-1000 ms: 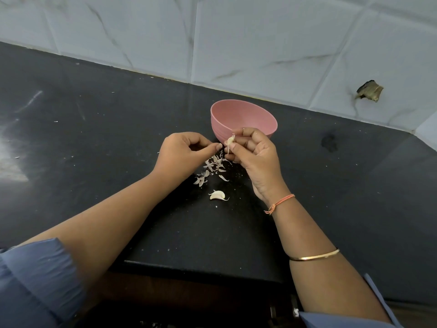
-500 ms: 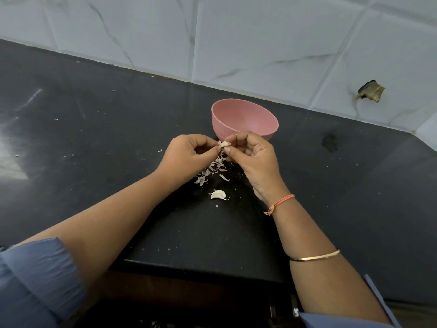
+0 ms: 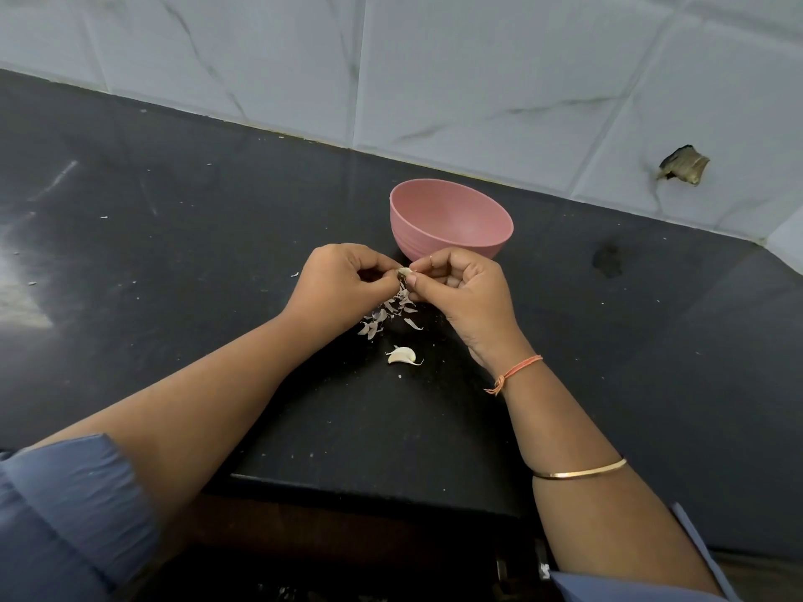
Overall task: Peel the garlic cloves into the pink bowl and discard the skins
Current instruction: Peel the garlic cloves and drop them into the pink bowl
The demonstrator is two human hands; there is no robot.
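The pink bowl stands on the black counter, and what I see of its inside looks bare. Just in front of it, my left hand and my right hand meet fingertip to fingertip around a small pale garlic clove. Both hands pinch it. Beneath them lies a little heap of papery garlic skins. Another garlic clove, with skin on it, rests on the counter nearer to me.
White marbled tiles form the back wall, with a chipped hole at the right. A dark stain marks the counter right of the bowl. The counter's front edge runs below my forearms.
My left hand has closed in on the clove that my right hand was holding alone, and both hands have dropped slightly toward the skins.
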